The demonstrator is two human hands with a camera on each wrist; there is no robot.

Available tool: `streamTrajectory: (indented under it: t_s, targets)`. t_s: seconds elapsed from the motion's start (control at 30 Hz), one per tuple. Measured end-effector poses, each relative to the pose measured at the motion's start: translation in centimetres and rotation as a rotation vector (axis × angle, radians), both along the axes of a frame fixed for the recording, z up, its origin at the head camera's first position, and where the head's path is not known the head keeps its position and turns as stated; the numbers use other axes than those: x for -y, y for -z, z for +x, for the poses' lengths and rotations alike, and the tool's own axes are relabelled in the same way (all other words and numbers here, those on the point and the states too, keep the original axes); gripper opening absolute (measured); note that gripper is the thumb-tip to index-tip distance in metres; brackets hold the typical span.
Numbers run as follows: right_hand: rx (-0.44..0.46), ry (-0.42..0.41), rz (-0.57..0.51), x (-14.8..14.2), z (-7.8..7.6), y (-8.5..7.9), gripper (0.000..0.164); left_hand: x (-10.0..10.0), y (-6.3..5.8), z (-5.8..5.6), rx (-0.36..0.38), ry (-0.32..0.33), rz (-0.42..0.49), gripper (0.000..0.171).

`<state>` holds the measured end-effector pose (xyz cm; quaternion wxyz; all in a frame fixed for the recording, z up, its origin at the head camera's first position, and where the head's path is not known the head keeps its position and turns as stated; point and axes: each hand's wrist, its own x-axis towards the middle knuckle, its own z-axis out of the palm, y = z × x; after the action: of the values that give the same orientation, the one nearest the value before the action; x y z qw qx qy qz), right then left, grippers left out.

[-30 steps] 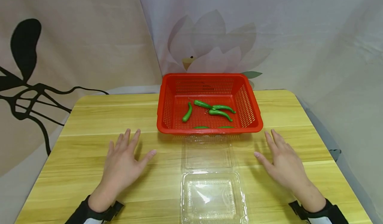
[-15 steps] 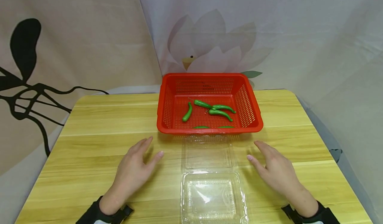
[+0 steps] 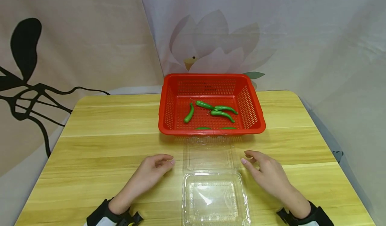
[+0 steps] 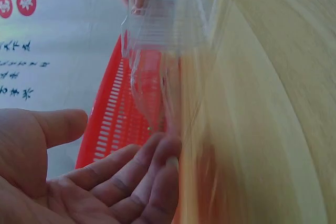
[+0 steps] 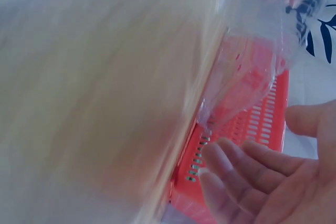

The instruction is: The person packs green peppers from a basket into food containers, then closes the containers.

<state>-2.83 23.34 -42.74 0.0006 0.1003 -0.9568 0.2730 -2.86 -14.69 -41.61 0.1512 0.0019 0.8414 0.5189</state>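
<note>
A clear plastic clamshell box (image 3: 214, 199) lies open on the wooden table (image 3: 90, 145), its lid (image 3: 209, 154) folded back toward a red basket (image 3: 256, 118). Several green chili peppers (image 3: 221, 113) lie in the basket. My left hand (image 3: 152, 169) hovers just left of the lid with loosely curled fingers, holding nothing. My right hand (image 3: 265, 170) hovers just right of the lid, likewise empty. In the left wrist view the left hand (image 4: 94, 177) shows an empty palm beside the clear lid (image 4: 163, 40). The right wrist view is blurred; the right hand (image 5: 262, 177) shows relaxed fingers near the box (image 5: 247, 72).
A printed fabric backdrop (image 3: 90, 35) hangs behind the table. The basket stands at the table's far middle, touching the clamshell's lid edge. Bare tabletop lies to the left and right of both hands.
Both hands have moved inward from flat on the table toward the clamshell's lid, and their fingers have curled slightly. The box and basket have not moved.
</note>
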Motion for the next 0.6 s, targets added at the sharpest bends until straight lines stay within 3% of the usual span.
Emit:
streamTrajectory:
  t_s: [0.13,0.3,0.6]
  targets:
    - [0.001,-0.007,-0.035,0.5,0.0,0.4,0.033,-0.5,0.2,-0.1,0.046,0.046,0.046,0.027]
    - [0.077,-0.004,-0.099,1.0,0.1,0.6,0.025,-1.1,0.7,-0.2,0.064,0.086,0.08,0.026]
    - [0.19,0.005,-0.17,1.4,0.2,0.4,0.02,-2.0,1.7,-0.2,0.055,0.153,0.04,0.025]
